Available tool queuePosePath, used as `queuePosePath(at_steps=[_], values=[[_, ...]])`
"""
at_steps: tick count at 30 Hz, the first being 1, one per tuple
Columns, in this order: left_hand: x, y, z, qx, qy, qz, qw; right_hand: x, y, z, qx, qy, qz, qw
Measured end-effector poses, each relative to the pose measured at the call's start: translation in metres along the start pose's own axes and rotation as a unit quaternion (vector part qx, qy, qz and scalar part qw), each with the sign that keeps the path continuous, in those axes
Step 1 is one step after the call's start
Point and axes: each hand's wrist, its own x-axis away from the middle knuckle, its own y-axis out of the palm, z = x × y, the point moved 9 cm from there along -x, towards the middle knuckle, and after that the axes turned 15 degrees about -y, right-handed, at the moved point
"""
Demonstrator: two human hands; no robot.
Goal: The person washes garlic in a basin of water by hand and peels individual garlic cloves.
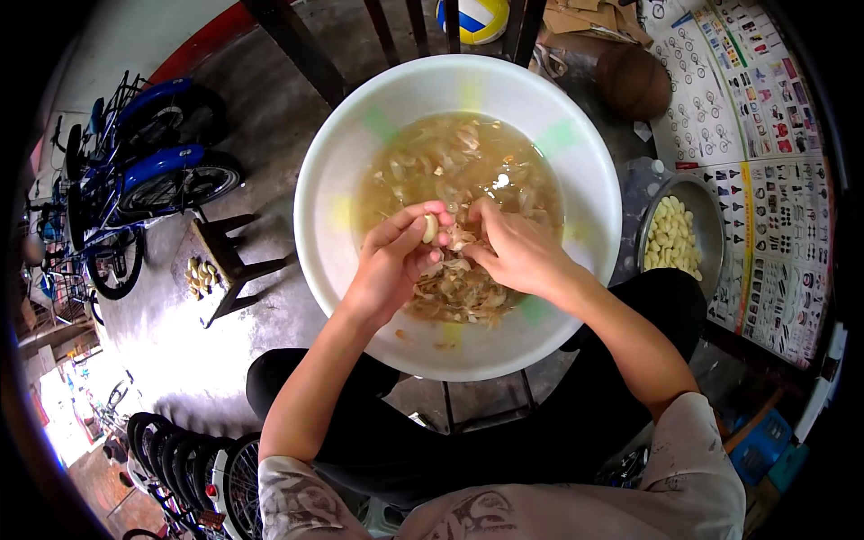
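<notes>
A wide white plastic basin (pixel 594 171) stands in front of me, holding cloudy brownish water (pixel 423 148) with loose garlic skins (pixel 463 292) in it. Over the basin, my left hand (pixel 389 261) pinches a pale peeled garlic clove (pixel 430 228) between thumb and fingers. My right hand (pixel 522 247) is just beside it, its fingers curled in close to some wet skins; what they grip, if anything, is hard to make out. On the right, a metal bowl (pixel 714 211) contains many peeled garlic cloves (pixel 673 236).
A small wooden stool (pixel 234 261) with several pale curved pieces (pixel 202 277) stands at left. Blue bicycles (pixel 162 171) and a row of tyres (pixel 180 459) line the left side. Behind the basin are dark wooden bars (pixel 414 27), a volleyball (pixel 481 20) and a brown ball (pixel 634 83).
</notes>
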Motion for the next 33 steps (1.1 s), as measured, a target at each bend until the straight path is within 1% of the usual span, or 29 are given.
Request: queuePosePath(at_steps=[1,2,3,4,5,6,7,8,9,10,11,12,13,15,16,17,18,19,21,23,24,27,29,30,32,33], values=[[-0.005,-0.003,-0.002,-0.042,0.001,0.001,0.999,-0.001,0.010,0.002,-0.115,-0.022,0.013,0.993],[-0.007,-0.004,-0.004,-0.083,0.000,0.002,0.997,-0.001,0.010,0.005,-0.116,-0.023,0.010,0.993],[-0.001,-0.004,0.003,-0.189,0.033,0.059,0.980,-0.004,0.010,-0.003,-0.227,-0.057,-0.001,0.972],[-0.002,-0.008,0.001,-0.188,0.033,0.060,0.980,-0.006,0.009,-0.012,-0.334,-0.090,-0.011,0.938],[-0.003,-0.014,0.003,-0.237,0.056,0.089,0.966,-0.007,0.007,-0.015,-0.413,-0.091,0.028,0.906],[-0.001,-0.016,0.008,-0.286,0.078,0.118,0.948,-0.007,0.009,-0.020,-0.413,-0.091,0.026,0.906],[0.000,-0.014,0.007,-0.286,0.079,0.119,0.948,-0.007,-0.001,-0.021,-0.445,-0.097,0.096,0.885],[0.004,-0.006,0.013,-0.301,0.119,0.127,0.938,-0.005,-0.010,-0.020,-0.475,-0.101,0.165,0.858],[0.009,0.003,0.019,-0.315,0.159,0.133,0.926,-0.005,-0.008,-0.018,-0.474,-0.102,0.165,0.859],[0.011,0.008,0.018,-0.314,0.160,0.134,0.926,-0.003,-0.007,-0.012,-0.464,-0.102,0.191,0.859],[0.015,0.012,0.021,-0.306,0.181,0.142,0.924,-0.001,-0.009,-0.008,-0.453,-0.100,0.218,0.859],[0.019,0.013,0.023,-0.299,0.202,0.150,0.921,0.001,-0.010,-0.008,-0.453,-0.100,0.217,0.859],[0.019,0.013,0.023,-0.299,0.202,0.150,0.920,0.002,-0.010,-0.009,-0.455,-0.084,0.200,0.863],[0.024,0.019,0.028,-0.386,0.245,0.172,0.873,0.002,-0.008,-0.011,-0.457,-0.070,0.183,0.867],[0.026,0.019,0.029,-0.386,0.246,0.173,0.872,0.005,-0.005,-0.006,-0.478,-0.036,0.195,0.856],[0.033,0.025,0.033,-0.419,0.276,0.184,0.845,0.008,-0.002,-0.002,-0.498,-0.001,0.205,0.843],[0.038,0.030,0.037,-0.452,0.306,0.195,0.815,0.008,0.000,-0.003,-0.498,-0.001,0.205,0.843],[0.038,0.031,0.036,-0.451,0.307,0.195,0.815,0.008,0.002,0.000,-0.500,0.010,0.217,0.839],[0.034,0.026,0.033,-0.417,0.287,0.193,0.840,0.008,0.003,0.002,-0.502,0.022,0.228,0.834],[0.032,0.025,0.032,-0.406,0.300,0.181,0.844,0.007,-0.001,0.001,-0.509,0.019,0.244,0.825],[0.032,0.026,0.032,-0.393,0.314,0.170,0.847,0.007,0.000,0.002,-0.509,0.021,0.244,0.825],[0.029,0.023,0.029,-0.385,0.299,0.156,0.859,0.005,0.000,0.001,-0.484,-0.004,0.249,0.839],[0.027,0.020,0.027,-0.377,0.300,0.150,0.863,0.006,-0.016,-0.012,-0.356,-0.117,0.291,0.880],[0.026,0.020,0.027,-0.370,0.302,0.144,0.867,0.006,-0.017,-0.013,-0.356,-0.117,0.291,0.880],[0.028,0.022,0.028,-0.371,0.294,0.150,0.868,0.008,-0.029,-0.023,-0.256,-0.149,0.305,0.905],[0.029,0.024,0.028,-0.372,0.285,0.157,0.869,0.008,-0.029,-0.023,-0.256,-0.149,0.305,0.905]])
